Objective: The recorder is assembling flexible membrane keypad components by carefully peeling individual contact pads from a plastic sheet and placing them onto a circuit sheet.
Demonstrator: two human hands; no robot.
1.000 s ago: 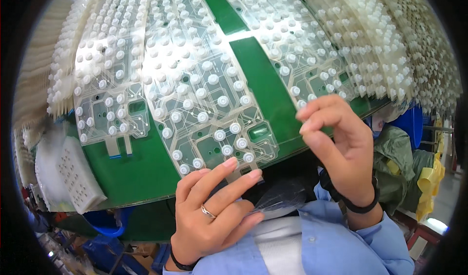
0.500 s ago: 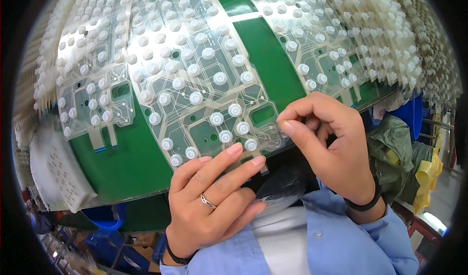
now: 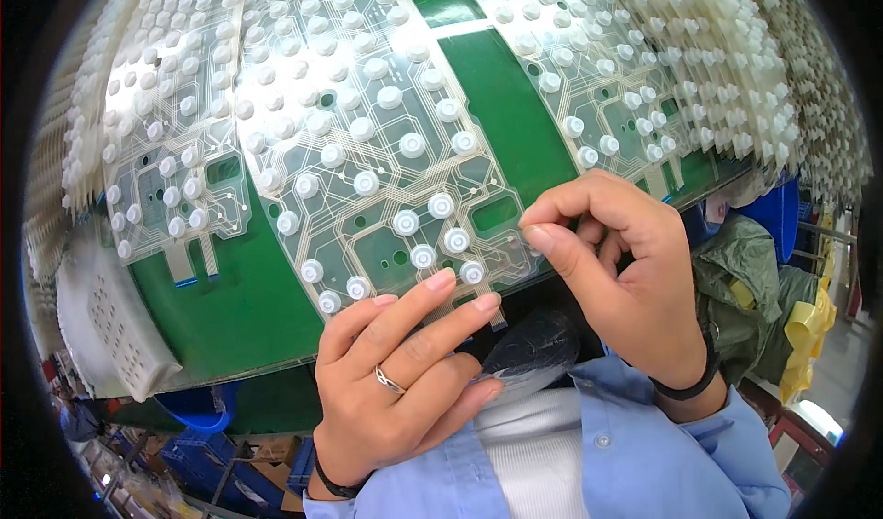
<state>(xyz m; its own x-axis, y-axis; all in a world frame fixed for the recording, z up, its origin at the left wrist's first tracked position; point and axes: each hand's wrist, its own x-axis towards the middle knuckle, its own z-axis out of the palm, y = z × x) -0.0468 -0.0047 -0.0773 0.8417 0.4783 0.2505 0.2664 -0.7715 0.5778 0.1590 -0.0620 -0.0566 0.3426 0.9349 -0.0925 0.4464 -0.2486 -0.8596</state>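
Note:
A clear keyboard membrane sheet with pale circuit traces and rows of white rubber domes lies before me on the green work surface. My left hand, wearing a ring, rests with fingers stretched out over the sheet's near edge, fingertips beside the lowest domes. At the sheet's near right corner, thumb and index finger of my right hand are pinched together on the edge. Whether something small also sits in that pinch is hidden. A short connector tail sticks out below my left fingertips.
Similar membranes lie to the left and right. Dense stacks of domed sheets stand at the far right, others at the left. A white perforated block sits at the left table edge. A blue bin and green bags are at right.
The middle membrane has shifted very slightly to the left and up in the view. Both hands keep nearly the same place and pose.

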